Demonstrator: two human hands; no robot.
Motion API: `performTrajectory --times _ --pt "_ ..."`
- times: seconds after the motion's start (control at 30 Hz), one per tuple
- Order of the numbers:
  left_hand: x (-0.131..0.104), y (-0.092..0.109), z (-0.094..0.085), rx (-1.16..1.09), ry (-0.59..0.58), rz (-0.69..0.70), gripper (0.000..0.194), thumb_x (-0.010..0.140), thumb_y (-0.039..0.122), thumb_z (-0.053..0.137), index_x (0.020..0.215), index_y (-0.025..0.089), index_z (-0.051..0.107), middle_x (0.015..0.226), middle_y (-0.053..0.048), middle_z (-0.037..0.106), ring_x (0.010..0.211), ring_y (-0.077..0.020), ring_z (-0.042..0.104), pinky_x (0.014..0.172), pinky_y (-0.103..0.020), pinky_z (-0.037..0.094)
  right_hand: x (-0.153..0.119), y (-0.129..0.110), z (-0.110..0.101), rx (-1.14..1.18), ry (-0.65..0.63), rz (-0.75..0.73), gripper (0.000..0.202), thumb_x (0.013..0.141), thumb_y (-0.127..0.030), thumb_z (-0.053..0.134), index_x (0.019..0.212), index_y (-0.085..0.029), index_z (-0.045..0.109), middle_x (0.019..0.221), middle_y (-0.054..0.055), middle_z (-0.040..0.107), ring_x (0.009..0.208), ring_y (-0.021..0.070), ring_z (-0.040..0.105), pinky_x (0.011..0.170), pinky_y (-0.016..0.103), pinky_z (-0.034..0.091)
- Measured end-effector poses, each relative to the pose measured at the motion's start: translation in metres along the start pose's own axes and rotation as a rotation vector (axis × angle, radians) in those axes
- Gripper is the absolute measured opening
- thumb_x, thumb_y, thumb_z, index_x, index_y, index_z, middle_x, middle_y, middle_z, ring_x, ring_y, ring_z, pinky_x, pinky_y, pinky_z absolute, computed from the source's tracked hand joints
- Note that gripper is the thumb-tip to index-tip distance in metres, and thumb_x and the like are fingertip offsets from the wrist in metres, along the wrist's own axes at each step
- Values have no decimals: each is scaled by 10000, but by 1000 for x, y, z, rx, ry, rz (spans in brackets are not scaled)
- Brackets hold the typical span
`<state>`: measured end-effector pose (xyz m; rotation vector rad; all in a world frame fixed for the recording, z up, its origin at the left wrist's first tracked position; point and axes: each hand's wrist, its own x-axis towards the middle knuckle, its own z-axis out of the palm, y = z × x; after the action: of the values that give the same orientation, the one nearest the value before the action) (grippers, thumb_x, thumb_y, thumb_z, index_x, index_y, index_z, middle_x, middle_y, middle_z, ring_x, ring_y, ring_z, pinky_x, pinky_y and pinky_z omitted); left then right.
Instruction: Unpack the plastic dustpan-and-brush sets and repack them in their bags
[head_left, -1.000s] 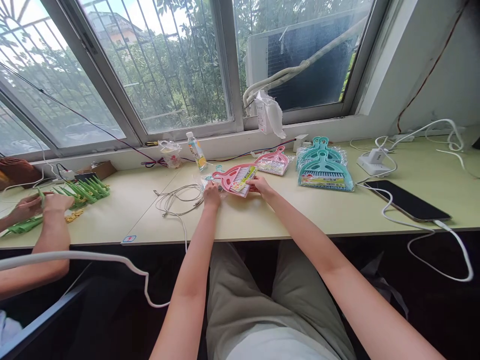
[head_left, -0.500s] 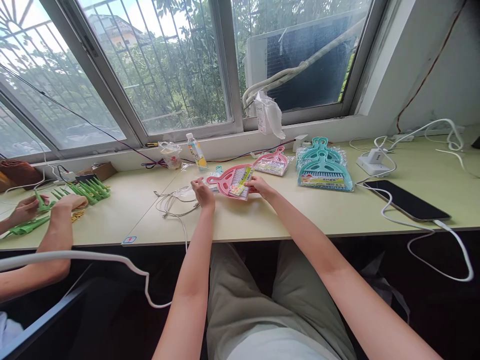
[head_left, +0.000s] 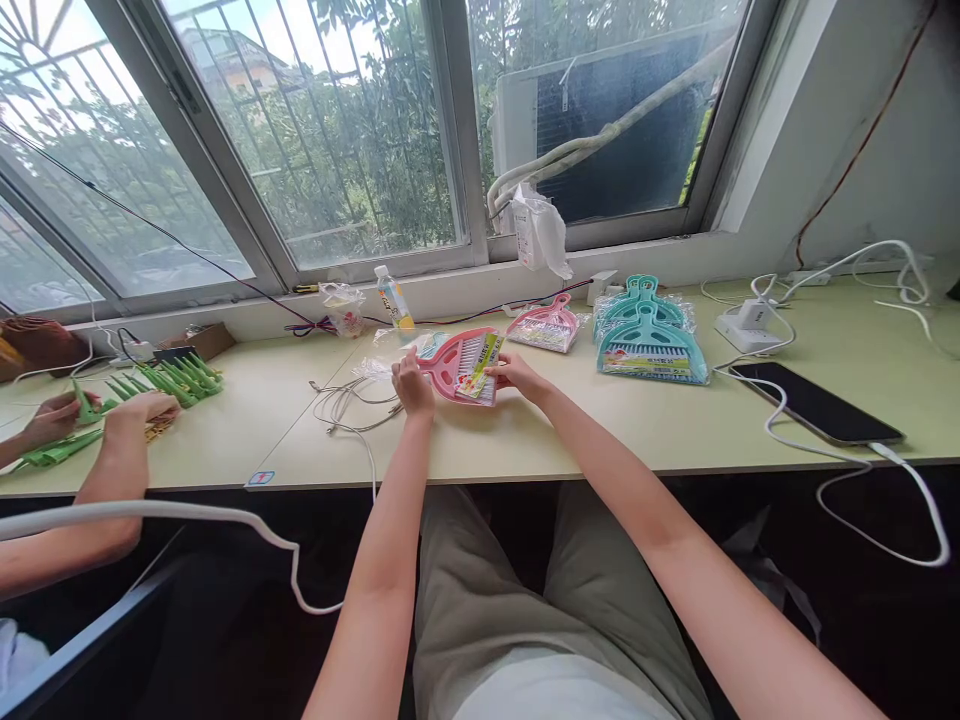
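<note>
The left hand (head_left: 412,388), which half a second ago was off to the left of the pink dustpan (head_left: 445,368) with the handle in plain view, has come back to cover that handle end; the pan itself has shifted little. For the work in hand, this seems to mean that the pan is now steadied from both ends rather than by one hand alone. The left fingers are curled in around the handle, though the exact contact is partly hidden, and the right hand (head_left: 519,375) pinches the wide end, thumb and fingers nearly together, by the printed card (head_left: 480,366) lying over the white-bristled brush. The dustpan is thus between the hands; whether its lower edge touches the counter (head_left: 585,440) I cannot tell. Clear plastic wrap (head_left: 386,348) lies just beyond the left hand, a coiled cable (head_left: 346,405) to that hand's left, and a drink bottle (head_left: 393,298) farther beyond it. Past the right hand is a wrapped pink dustpan set (head_left: 545,325), with wrapped teal dustpan sets (head_left: 651,345) and a phone (head_left: 817,402) farther right. Well left of both hands, a co-worker's hands handle green strips (head_left: 180,378); sliding windows (head_left: 360,130) run behind the counter.
</note>
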<state>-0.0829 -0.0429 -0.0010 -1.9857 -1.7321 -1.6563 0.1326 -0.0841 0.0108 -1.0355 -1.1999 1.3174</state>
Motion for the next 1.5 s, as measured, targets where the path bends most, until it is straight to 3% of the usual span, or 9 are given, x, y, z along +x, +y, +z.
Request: performTrajectory --times 0.2,0.37,0.43,0.57,0.67,0.87,1.03,1.27,1.5 --pt "2 -4 0 -50 36 8 519 918 51 306 1257 194 672 1111 -148 677 1138 -308 526 1034 -472 405 1 -2 1 26 124 -6 189 773 -78 667 943 -155 645 822 54 743 672 160 692 702 327 617" --pt "1 -3 4 -187 -86 118 529 894 26 360 1201 272 713 1163 -95 680 1141 -282 525 1061 -430 396 4 -2 -4 80 220 -12 173 793 -60 640 931 -162 616 858 50 742 686 147 695 688 303 616" --pt "0 -3 5 -208 -108 138 546 886 16 367 1224 284 702 1210 -80 675 1148 -280 525 1087 -441 366 6 -1 -8 73 184 -4 177 790 -75 650 942 -162 626 855 54 746 673 148 695 680 300 612" --pt "0 -3 2 -209 -32 76 566 893 17 331 1268 264 676 1231 -84 676 1175 -277 518 1105 -448 337 10 3 -13 33 5 -16 240 763 -135 704 997 -164 662 865 70 758 675 167 706 678 301 604" --pt "1 -1 -1 -118 -11 35 518 924 64 333 1275 241 670 1239 -115 671 1197 -291 511 1097 -477 338 12 5 -15 21 -59 -38 311 747 -170 725 1052 -171 666 882 71 761 690 175 712 663 292 597" --pt "3 -1 -1 -9 56 -83 455 929 103 418 1314 218 632 1207 -153 689 1319 -306 470 1140 -579 251 7 1 -15 2 -56 -40 297 766 -169 697 1062 -167 674 888 70 761 718 177 712 649 280 592" --pt "8 -7 -2 -88 14 -205 473 911 59 407 1287 204 654 1222 -148 693 1190 -286 616 1051 -469 426 3 -2 -11 -13 -34 -28 248 770 -136 678 1017 -156 677 870 71 756 712 169 704 643 272 592" --pt "6 -2 1 -172 -121 -53 436 949 83 384 1219 225 695 1274 -83 679 1216 -236 618 1063 -404 458 3 -6 -9 11 121 -4 182 790 -78 643 955 -158 641 835 51 742 663 141 687 636 265 600" --pt "7 -5 8 -519 -148 -82 309 876 108 545 1064 230 758 1165 -92 724 1202 -261 621 1115 -441 397 2 -6 -9 24 141 10 212 749 -98 707 939 -173 651 785 43 734 687 169 697 752 359 625"
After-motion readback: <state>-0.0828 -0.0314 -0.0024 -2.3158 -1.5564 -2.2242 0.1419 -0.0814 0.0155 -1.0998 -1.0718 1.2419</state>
